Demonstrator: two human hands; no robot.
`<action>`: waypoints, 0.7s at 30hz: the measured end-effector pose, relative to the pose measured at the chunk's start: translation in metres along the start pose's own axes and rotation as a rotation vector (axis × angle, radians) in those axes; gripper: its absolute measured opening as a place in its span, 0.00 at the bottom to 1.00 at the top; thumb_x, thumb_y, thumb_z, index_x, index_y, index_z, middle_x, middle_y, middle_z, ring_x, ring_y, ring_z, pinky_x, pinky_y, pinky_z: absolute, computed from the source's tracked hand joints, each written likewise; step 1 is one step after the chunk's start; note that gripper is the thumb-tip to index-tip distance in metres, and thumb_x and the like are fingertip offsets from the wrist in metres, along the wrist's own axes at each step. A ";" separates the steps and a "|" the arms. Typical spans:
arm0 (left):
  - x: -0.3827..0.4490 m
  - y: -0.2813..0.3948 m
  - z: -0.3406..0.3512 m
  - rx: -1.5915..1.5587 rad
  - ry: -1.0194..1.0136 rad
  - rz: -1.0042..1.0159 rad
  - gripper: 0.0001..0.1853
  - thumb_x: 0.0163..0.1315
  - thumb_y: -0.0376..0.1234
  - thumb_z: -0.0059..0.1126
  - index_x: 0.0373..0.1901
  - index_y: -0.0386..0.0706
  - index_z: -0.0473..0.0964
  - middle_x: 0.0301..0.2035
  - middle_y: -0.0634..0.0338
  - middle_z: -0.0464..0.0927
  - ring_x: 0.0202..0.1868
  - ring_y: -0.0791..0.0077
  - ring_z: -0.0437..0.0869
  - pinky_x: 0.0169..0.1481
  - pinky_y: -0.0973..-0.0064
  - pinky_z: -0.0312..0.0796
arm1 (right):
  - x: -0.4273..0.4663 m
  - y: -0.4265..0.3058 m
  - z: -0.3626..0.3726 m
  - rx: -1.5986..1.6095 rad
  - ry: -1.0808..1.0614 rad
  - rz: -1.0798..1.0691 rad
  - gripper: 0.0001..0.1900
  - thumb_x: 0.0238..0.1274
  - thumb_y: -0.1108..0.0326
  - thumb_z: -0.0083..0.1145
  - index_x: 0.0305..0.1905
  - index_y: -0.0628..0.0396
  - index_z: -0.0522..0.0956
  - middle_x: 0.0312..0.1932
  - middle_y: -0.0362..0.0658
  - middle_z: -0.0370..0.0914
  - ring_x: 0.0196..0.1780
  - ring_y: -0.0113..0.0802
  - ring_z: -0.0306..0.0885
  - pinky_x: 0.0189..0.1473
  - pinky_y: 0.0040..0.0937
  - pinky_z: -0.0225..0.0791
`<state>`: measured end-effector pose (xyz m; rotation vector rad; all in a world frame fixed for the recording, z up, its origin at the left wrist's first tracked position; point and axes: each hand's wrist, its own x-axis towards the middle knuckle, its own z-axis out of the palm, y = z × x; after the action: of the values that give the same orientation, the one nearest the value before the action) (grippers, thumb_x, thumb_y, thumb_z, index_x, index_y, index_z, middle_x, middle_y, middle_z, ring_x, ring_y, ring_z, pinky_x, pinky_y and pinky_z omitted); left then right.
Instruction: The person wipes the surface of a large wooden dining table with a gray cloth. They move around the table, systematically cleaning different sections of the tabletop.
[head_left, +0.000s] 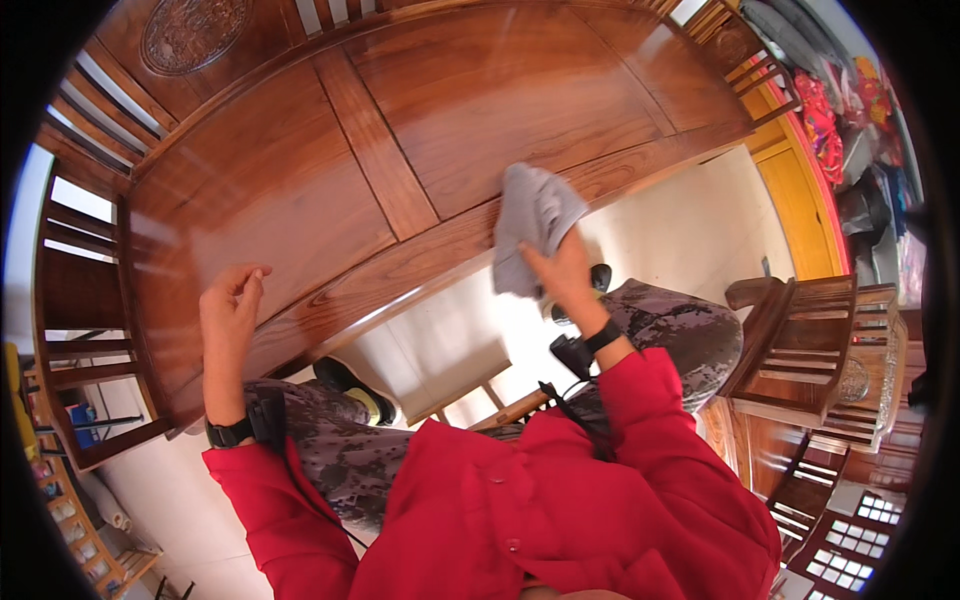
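A long, polished wooden bench (300, 172) with slatted arms and a carved back lies before me. My right hand (562, 270) holds a grey cloth (536, 217) at the front edge of the seat, right of the middle; the cloth lies partly over that edge, and my palm is hidden. Over the left part of the seat's front is my left hand (234, 300), its fingers curled and thumb near the fingertips, with nothing seen in it. Both wrists wear black straps with small dark devices and cables.
A wooden chair (799, 352) stands at the right. Behind it, a yellow wooden cabinet (799, 206) borders piled clothes and fabric (821, 127). At lower left is a slatted wooden rack (82, 536). My black shoes (352, 386) are on the pale floor (442, 330) below the bench.
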<state>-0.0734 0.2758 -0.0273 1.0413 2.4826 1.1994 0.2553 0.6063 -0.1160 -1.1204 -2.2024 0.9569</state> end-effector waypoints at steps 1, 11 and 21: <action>0.000 0.000 0.002 -0.013 0.017 0.043 0.09 0.72 0.30 0.58 0.42 0.33 0.84 0.30 0.57 0.83 0.31 0.77 0.79 0.39 0.76 0.72 | -0.012 -0.003 0.009 0.041 -0.052 0.038 0.40 0.57 0.56 0.73 0.69 0.66 0.68 0.63 0.59 0.78 0.65 0.50 0.78 0.66 0.43 0.71; -0.005 -0.013 -0.009 -0.063 0.020 0.001 0.09 0.72 0.29 0.58 0.43 0.32 0.84 0.32 0.59 0.81 0.32 0.79 0.77 0.39 0.78 0.70 | -0.124 -0.014 0.107 0.812 -0.404 0.352 0.38 0.63 0.73 0.69 0.75 0.65 0.62 0.68 0.47 0.73 0.69 0.37 0.73 0.71 0.35 0.67; -0.003 -0.001 -0.023 -0.152 0.035 0.049 0.10 0.76 0.29 0.56 0.48 0.32 0.83 0.43 0.60 0.85 0.46 0.78 0.81 0.53 0.79 0.71 | -0.035 0.083 0.088 1.179 -0.061 0.972 0.24 0.68 0.60 0.65 0.63 0.60 0.74 0.56 0.48 0.83 0.54 0.45 0.85 0.53 0.51 0.81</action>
<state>-0.0817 0.2592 -0.0133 1.0545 2.3604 1.4074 0.2550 0.5802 -0.2389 -1.4156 -0.6122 2.2190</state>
